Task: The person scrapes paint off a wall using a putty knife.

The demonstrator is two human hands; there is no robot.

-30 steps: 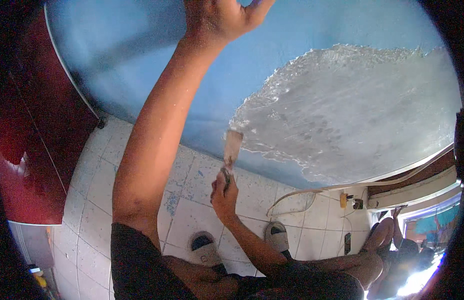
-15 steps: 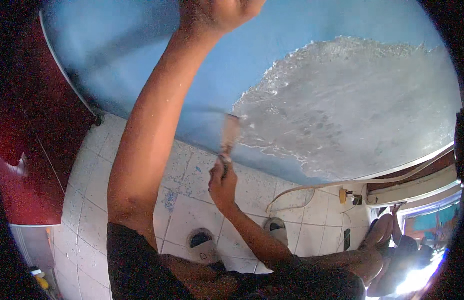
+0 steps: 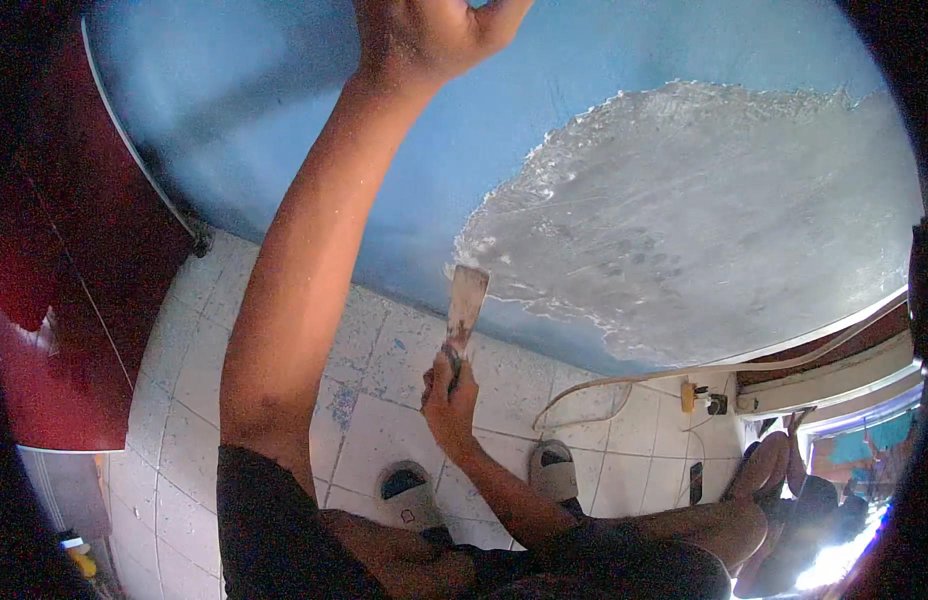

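Observation:
My right hand (image 3: 450, 398) is shut on the handle of a flat putty scraper (image 3: 466, 304), whose blade points up at the lower left edge of a scraped grey-white patch (image 3: 704, 220) on the blue wall (image 3: 284, 120). Higher up, my left hand (image 3: 424, 38) is braced against the blue wall. It holds nothing, and its fingertips are partly cut off by the top of the picture. My left forearm runs up the middle of the view.
A dark red door (image 3: 54, 300) stands at the left. Below lies a white tiled floor (image 3: 384, 430) flecked with paint, and my two sandalled feet (image 3: 409, 490) rest on it. A white cable (image 3: 584, 395) runs to a small plug (image 3: 699, 398) at the right.
The scraper stroked up along the patch's edge, then came back down to about where it began. My left hand stayed braced on the wall.

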